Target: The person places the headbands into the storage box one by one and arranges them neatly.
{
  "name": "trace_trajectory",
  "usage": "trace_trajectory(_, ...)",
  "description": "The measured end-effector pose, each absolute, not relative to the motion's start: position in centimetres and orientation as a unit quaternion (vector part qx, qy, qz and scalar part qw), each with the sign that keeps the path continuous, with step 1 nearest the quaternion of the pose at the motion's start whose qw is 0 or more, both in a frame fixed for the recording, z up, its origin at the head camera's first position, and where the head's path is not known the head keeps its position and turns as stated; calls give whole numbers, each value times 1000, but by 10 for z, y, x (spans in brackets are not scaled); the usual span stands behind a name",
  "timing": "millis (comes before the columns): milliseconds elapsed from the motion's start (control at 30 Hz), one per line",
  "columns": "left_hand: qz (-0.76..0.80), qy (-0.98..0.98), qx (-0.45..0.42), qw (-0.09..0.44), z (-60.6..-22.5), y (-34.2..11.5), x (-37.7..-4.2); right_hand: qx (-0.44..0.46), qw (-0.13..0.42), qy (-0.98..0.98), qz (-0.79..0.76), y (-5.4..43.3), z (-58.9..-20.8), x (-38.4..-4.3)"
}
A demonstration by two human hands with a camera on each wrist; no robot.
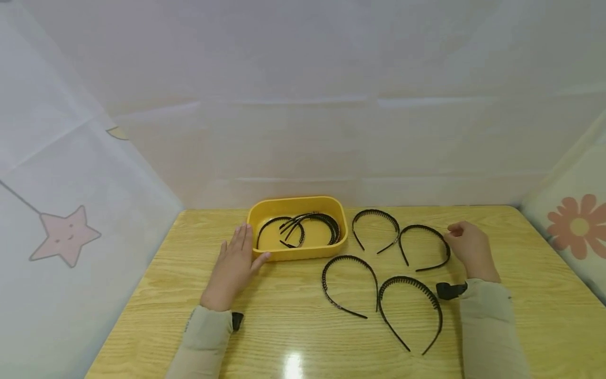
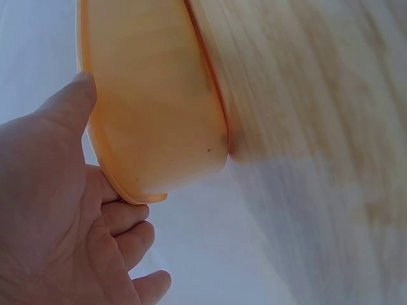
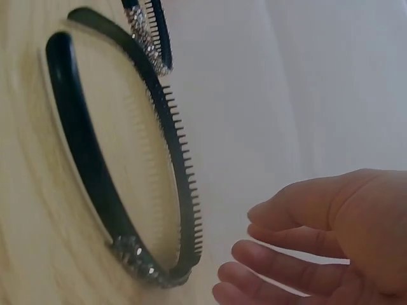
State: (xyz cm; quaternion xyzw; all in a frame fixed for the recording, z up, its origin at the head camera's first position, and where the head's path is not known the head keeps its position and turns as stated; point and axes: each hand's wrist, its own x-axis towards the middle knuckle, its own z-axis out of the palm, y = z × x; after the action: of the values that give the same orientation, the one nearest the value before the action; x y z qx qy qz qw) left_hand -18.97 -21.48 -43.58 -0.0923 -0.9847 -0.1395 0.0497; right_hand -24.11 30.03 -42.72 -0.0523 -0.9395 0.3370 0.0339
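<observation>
My left hand (image 1: pixel 233 263) rests on the near left corner of a yellow plastic bin (image 1: pixel 297 255), thumb along its front rim and fingers on its left side. In the left wrist view the thumb and fingertips touch the rim of the bin (image 2: pixel 159 95). Several black toothed headbands (image 1: pixel 322 218) lie inside it. My right hand (image 1: pixel 468 250), fingers loosely bent and holding nothing, hovers beside the back right headband (image 1: pixel 424 227). The right wrist view shows that headband (image 3: pixel 86 146) with a glittering patch, apart from the fingertips.
Another headband (image 1: pixel 376 212) lies close by at the bin's right. Nearer the front are a headband with a patterned end (image 1: pixel 326 287) and a larger one (image 1: pixel 409 279), side by side on the wooden table (image 1: pixel 189 347). A pale cloth backdrop (image 1: pixel 303 131) stands behind the table.
</observation>
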Motion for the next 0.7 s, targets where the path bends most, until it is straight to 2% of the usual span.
trace_trajectory(300,-136,-984,-96,60,-436,-215,-189,-80,-53,-942,322,314,-431,-243)
trace_trajectory(700,-136,-985,-92,53,-436,-215,-189,-91,-66,-932,345,314,-437,-243)
